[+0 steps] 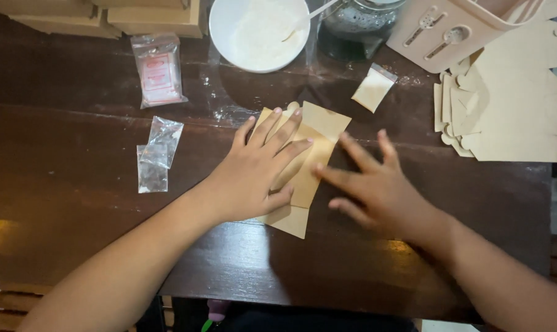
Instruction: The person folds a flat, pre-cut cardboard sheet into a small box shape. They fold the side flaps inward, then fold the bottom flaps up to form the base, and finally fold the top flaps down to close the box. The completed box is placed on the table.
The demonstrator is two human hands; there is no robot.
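Dark glossy wood table [75, 203] | left hand [254, 178] fingers spread flat on tan cardboard blank [312, 154] | right hand [377, 190] splayed, gripping nothing

A flat tan cardboard cutout [309, 161] is laid on the dark wooden worktop [75, 184], angled with its upper end tilted to the right. One panel is folded over along the middle. It is pressed flat under the left hand [254, 178]; its right edge is touched by the right hand [377, 190].

Left hand [254, 175] and right hand [377, 190] press a tan paper pouch [312, 161] flat.
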